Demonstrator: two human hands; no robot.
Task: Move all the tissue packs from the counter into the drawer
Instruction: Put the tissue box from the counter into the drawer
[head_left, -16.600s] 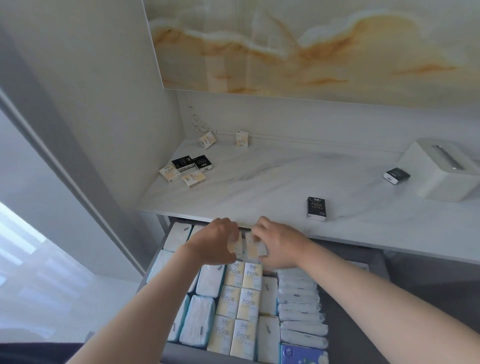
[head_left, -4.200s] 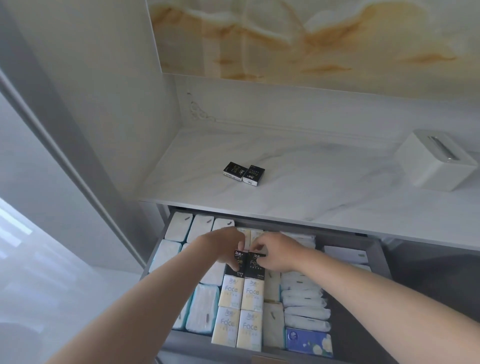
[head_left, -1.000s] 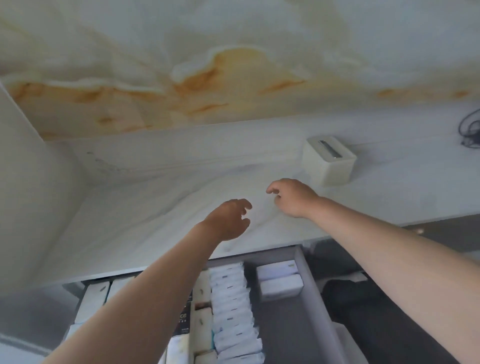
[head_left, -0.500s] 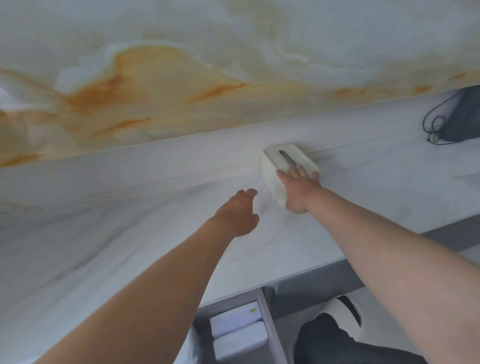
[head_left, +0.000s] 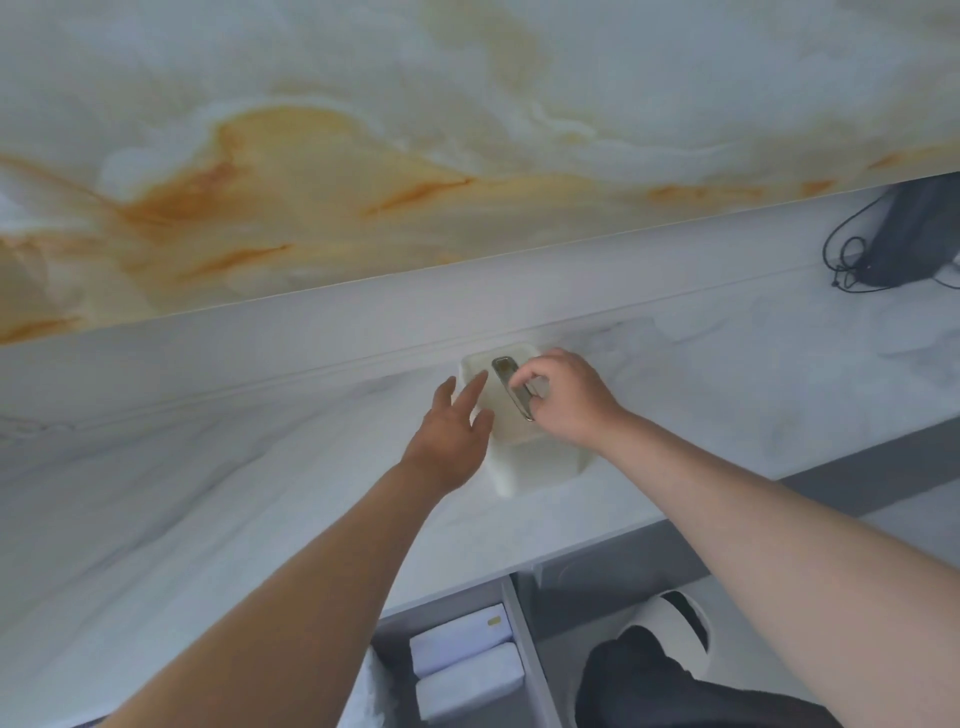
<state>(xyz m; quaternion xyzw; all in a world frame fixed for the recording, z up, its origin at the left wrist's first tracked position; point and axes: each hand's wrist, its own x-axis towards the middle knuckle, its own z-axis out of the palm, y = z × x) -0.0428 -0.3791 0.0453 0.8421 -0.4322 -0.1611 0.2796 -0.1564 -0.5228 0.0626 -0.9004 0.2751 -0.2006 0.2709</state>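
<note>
At the back of the pale grey-veined marble counter (head_left: 218, 499), against the low backsplash, stood a white rectangular tissue box with a silvery oval slot in its lid (head_left: 524, 452), and both hands were on it. The right hand (head_left: 566, 400) lay over the lid with its fingers curled and the fingertips pinched at the slot, though whether they gripped anything there could not be told. The left hand (head_left: 452, 431) was spread loose, fingers extended along the box's left side and top edge, clasping nothing. No loose tissue pack showed anywhere on the visible stretch of counter; only a dark device with a tangled black cable (head_left: 904, 239) sat far off to the right. Below the counter edge, the open grey drawer (head_left: 524, 639) held two white wrapped tissue packs (head_left: 462, 660) side by side in its right-hand corner, with more white wrapping just visible to their left. Judging by this, the moving looked nearly or wholly done, and the box seemed to be what remained to deal with.
</note>
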